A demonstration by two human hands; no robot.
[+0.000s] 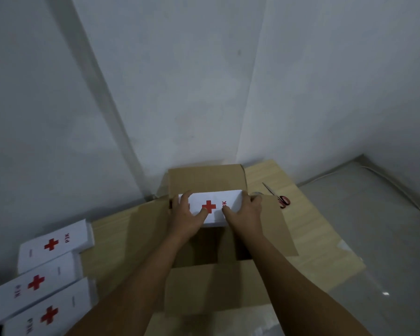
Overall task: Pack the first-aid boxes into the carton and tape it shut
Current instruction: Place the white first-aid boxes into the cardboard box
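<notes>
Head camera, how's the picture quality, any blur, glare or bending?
Head view: dim, grey-blue light; soft throughout, the three first-aid boxes at lower left smeared; wide-angle bending curves the wall corner; a small glint on the glossy floor; deep shadow inside the carton under both hands.

A white first-aid box [214, 206] with a red cross sits at mid-frame over the open brown carton [205, 180]. Three matching boxes [46, 275] lie flat at lower left.

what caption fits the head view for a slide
Both hands, left hand and right hand, hold a first-aid box over the open carton; three more boxes wait nearby.
</notes>
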